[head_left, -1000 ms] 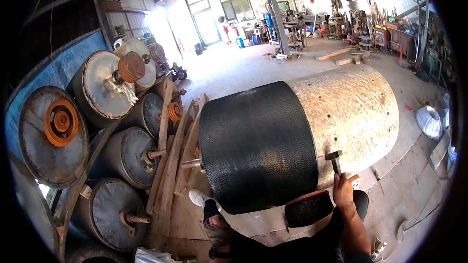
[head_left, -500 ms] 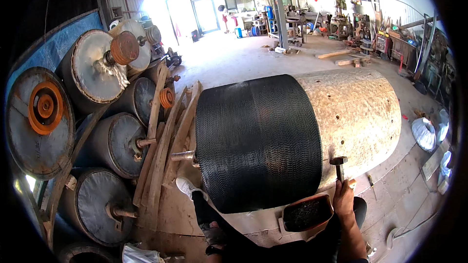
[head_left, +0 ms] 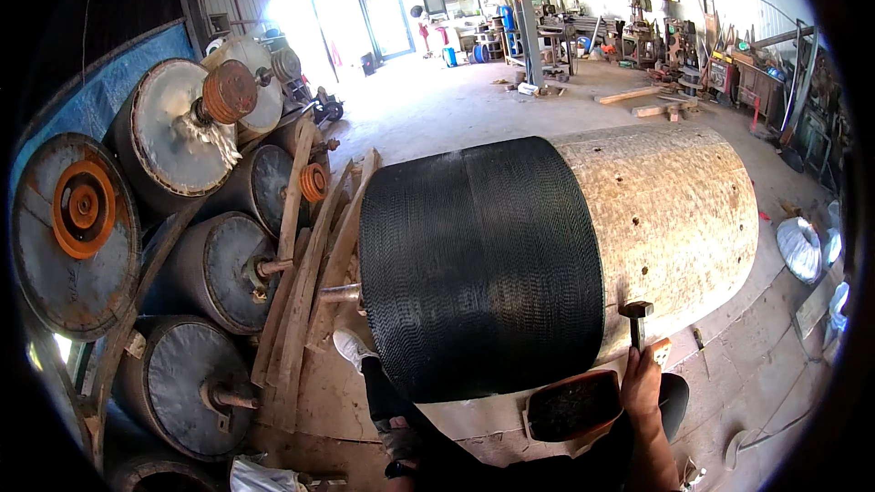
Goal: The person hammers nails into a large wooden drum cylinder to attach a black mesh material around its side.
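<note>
My right hand (head_left: 643, 384) is closed around the handle of a hammer (head_left: 637, 311). The hammer's head is over the bare, mottled tan part of a large drum (head_left: 679, 210), just right of the black ribbed covering (head_left: 478, 264) that wraps the drum's left part. Whether the head touches the surface, I cannot tell. Low at the left, my left hand (head_left: 401, 442) seems to rest by my thigh; it looks grey and dark, and its fingers are hard to make out. Below the drum, beside my right wrist, stands a rectangular box (head_left: 534, 426) with small dark pieces inside.
Several metal drums (head_left: 187, 383) with shafts are stacked at the left. Long wooden planks (head_left: 301, 319) lie between them and the black-covered drum, whose shaft (head_left: 340, 293) sticks out leftward. White bags (head_left: 799, 250) lie at the right. A steel post (head_left: 524, 23) and machinery stand farther back.
The hammer and my right hand sit slightly lower in the picture. The whole view has shifted a little; the hammer stays in my grip.
</note>
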Demonstrator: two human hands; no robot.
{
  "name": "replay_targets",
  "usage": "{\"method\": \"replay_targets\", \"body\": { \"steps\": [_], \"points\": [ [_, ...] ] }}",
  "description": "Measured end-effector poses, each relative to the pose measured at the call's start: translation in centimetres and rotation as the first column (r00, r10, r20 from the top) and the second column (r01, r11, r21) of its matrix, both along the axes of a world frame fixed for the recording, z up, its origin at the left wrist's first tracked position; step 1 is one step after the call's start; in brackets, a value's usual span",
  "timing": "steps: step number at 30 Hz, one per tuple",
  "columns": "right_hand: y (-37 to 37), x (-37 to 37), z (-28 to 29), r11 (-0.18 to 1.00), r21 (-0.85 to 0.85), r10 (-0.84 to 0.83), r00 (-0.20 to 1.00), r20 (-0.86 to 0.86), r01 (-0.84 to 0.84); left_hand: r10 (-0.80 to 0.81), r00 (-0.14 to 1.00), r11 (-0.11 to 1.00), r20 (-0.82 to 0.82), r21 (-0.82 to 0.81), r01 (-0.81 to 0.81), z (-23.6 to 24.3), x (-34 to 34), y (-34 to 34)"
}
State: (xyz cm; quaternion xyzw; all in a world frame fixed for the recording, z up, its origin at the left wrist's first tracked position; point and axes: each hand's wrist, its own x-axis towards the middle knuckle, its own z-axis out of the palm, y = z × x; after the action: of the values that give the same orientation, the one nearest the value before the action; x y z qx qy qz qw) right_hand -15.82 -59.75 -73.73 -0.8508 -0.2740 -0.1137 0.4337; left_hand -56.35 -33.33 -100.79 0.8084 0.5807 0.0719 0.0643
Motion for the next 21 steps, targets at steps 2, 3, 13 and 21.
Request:
{"method": "replay_targets", "body": {
  "steps": [2, 3, 13, 21],
  "points": [
    [-1.2, 0.5, -0.6, 0.999, -0.008, -0.032, 0.998, 0.049, 0.032, 0.0, 0.997, 0.997, -0.072, -0.076, -0.006, -2.0, 2.1, 2.0],
    [-1.3, 0.6, -0.5, 0.999, -0.008, -0.034, 0.998, 0.061, 0.034, 0.012, 0.993, 0.994, -0.113, -0.106, -0.024, -2.6, 2.9, 3.3],
    [-0.5, 0.4, -0.1, 1.0, 0.01, 0.01, 0.998, -0.06, -0.009, 0.034, 0.999, 0.995, -0.038, 0.094, -0.031, -1.7, 1.8, 1.8],
    [-0.6, 1.3, -1.7, 1.0, 0.011, 0.028, 0.999, -0.041, -0.028, 0.008, 0.955, 0.954, -0.297, -0.285, -0.097, 5.8, 2.8, 2.4]
  ]
}}
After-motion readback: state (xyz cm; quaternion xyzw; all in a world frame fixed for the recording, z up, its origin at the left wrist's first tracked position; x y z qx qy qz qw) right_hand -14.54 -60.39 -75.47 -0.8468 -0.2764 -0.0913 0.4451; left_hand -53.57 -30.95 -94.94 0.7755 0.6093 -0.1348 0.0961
